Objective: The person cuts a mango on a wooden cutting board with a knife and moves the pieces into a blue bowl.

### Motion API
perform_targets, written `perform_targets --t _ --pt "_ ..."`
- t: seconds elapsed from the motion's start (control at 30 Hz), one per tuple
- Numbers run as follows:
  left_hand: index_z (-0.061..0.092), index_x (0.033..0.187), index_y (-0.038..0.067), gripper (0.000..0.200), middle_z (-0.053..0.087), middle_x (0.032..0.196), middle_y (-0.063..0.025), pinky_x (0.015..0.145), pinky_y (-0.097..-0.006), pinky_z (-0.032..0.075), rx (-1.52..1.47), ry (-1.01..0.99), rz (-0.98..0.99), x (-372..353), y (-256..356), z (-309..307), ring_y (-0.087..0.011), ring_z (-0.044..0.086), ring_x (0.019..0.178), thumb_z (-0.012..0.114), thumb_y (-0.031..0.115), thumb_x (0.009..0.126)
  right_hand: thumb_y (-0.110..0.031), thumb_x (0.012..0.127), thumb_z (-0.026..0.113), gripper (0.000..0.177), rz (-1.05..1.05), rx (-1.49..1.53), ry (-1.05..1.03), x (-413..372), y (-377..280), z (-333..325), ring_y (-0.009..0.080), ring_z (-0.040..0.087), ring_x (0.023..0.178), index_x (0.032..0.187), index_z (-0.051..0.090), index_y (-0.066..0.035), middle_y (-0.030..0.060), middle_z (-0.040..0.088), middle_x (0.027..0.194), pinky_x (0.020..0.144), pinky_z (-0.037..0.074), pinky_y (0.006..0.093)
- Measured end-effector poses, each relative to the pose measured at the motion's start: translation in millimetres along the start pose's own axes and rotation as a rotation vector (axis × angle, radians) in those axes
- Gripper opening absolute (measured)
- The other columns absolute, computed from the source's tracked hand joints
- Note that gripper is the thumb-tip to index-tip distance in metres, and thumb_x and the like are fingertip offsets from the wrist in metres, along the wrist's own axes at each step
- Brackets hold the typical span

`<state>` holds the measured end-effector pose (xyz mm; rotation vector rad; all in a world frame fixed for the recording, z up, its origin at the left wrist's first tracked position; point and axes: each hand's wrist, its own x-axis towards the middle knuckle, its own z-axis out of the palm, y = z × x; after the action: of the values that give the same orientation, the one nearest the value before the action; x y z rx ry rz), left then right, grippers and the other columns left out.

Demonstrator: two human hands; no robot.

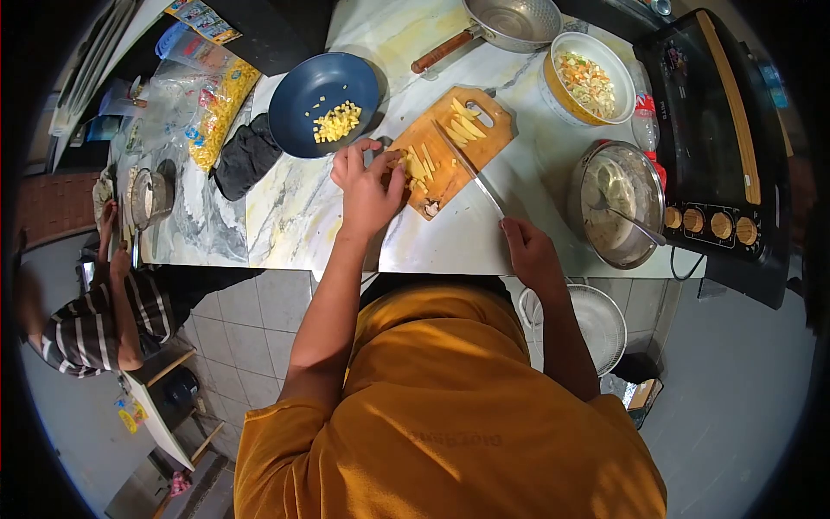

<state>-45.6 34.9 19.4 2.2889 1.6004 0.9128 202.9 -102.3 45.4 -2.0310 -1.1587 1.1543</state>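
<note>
My right hand [529, 253] is closed round the handle of a knife [474, 173], whose long blade lies slantwise across a wooden cutting board [484, 154]. My left hand [367, 186] is at the board's left edge, fingers curled at some yellow potato pieces; its fingertips are partly hidden. Thin potato sticks [421, 164] lie left of the blade, and potato wedges [465, 123] to its right near the handle hole. A small pale scrap [431, 208] sits at the board's near corner. Beyond my left hand, a dark blue pan [294, 108] holds small potato cubes [337, 122].
To the right stand a bowl of chopped vegetables [584, 85], a glass bowl with batter and a spoon [605, 195], and a black oven [709, 130]. A wooden-handled pan [514, 22] is at the back. Left are a bag of yellow pieces [220, 108], black cloth [246, 156] and another person [104, 320].
</note>
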Motion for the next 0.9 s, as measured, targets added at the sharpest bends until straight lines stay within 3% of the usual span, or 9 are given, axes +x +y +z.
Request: perform_targets --t 0.33,0.6,0.67,0.7,0.77,0.9 --pt "0.077 0.091 0.012 0.017 0.054 0.12 -0.0071 0.099 -0.0444 0.028 -0.068 -0.131 0.145 17 27 17 -0.0313 0.04 0.119 0.077 0.02 0.076 -0.041 0.1 0.053 0.043 0.051 0.015 0.008 -8 -4 -7 0.0229 0.067 0.075 0.11 0.067 -0.002 0.0157 0.069 0.081 0.073 0.05 0.0347" --pt "0.075 0.085 0.013 0.009 0.055 0.119 -0.0051 0.097 -0.0436 0.029 -0.134 -0.102 0.094 19 24 22 -0.0295 0.041 0.117 0.077 0.017 0.077 -0.041 0.099 0.053 0.043 0.034 0.008 0.044 -11 1 -8 0.0239 0.067 0.076 0.111 0.067 -0.002 0.016 0.069 0.08 0.074 0.05 0.0356" --pt "0.075 0.084 0.013 0.009 0.054 0.12 -0.005 0.097 -0.0435 0.029 -0.16 -0.09 0.047 18 18 17 -0.0295 0.041 0.117 0.077 0.018 0.077 -0.033 0.102 0.052 0.041 0.089 -0.017 -0.029 -11 -6 -10 0.0135 0.064 0.085 0.116 0.065 0.004 0.0119 0.071 0.093 0.079 0.049 0.0285" --pt "0.075 0.085 0.013 0.01 0.054 0.12 -0.005 0.097 -0.0435 0.029 -0.127 -0.09 0.047 19 15 13 -0.0295 0.041 0.117 0.078 0.019 0.077 -0.033 0.102 0.052 0.041 0.09 -0.016 -0.032 -11 -3 -8 0.0135 0.064 0.085 0.116 0.065 0.004 0.0119 0.071 0.093 0.079 0.049 0.0285" --pt "0.075 0.087 0.012 0.017 0.053 0.122 -0.0057 0.097 -0.044 0.029 -0.105 -0.107 0.039 20 14 6 -0.0298 0.039 0.118 0.079 0.022 0.074 -0.041 0.1 0.054 0.043 0.031 0.054 0.012 -8 5 -3 0.0189 0.06 0.067 0.11 0.067 -0.001 0.0137 0.065 0.074 0.068 0.048 0.0337" --pt "0.076 0.086 0.011 0.018 0.053 0.123 -0.0072 0.099 -0.0446 0.028 -0.13 -0.174 0.084 18 22 7 -0.0309 0.039 0.118 0.08 0.022 0.072 -0.033 0.102 0.053 0.04 0.097 0.012 -0.05 -5 -12 -7 0.0122 0.062 0.081 0.113 0.066 0.003 0.0099 0.07 0.089 0.077 0.049 0.0281"
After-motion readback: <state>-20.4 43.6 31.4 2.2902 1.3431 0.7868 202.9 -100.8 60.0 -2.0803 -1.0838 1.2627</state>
